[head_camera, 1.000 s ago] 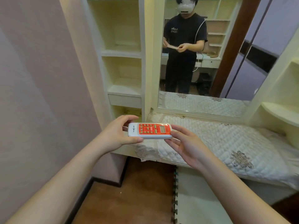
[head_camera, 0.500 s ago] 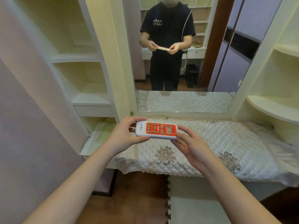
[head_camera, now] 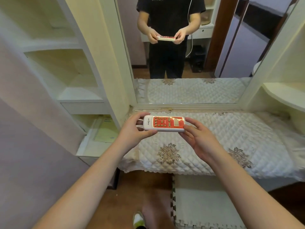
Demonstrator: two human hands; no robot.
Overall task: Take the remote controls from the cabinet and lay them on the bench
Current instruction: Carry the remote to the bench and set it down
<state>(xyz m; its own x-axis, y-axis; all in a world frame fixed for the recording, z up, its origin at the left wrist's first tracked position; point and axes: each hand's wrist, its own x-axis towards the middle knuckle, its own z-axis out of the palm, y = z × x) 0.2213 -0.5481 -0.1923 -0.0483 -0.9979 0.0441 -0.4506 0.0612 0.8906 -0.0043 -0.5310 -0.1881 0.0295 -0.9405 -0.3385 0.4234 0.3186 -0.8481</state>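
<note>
A white remote control [head_camera: 163, 123] with a red button face is held level between both hands, above the left end of the bench [head_camera: 231, 139], which wears a white quilted cover with brown flower motifs. My left hand [head_camera: 133, 130] grips its left end with thumb below and fingers behind. My right hand [head_camera: 197, 138] holds its right end from underneath. The cream cabinet [head_camera: 79, 96] with open shelves stands to the left; no other remote shows on its shelves.
A large mirror [head_camera: 189, 63] behind the bench reflects a person holding the remote. A yellow-green paper [head_camera: 105, 131] lies on the low cabinet shelf. Curved shelves [head_camera: 285, 95] stand at right. A foam mat [head_camera: 206, 204] lies on the brown floor.
The view has tilted down and shifted right, toward the bench. Both hands kept the remote and carried it from beside the cabinet to above the bench's left end.
</note>
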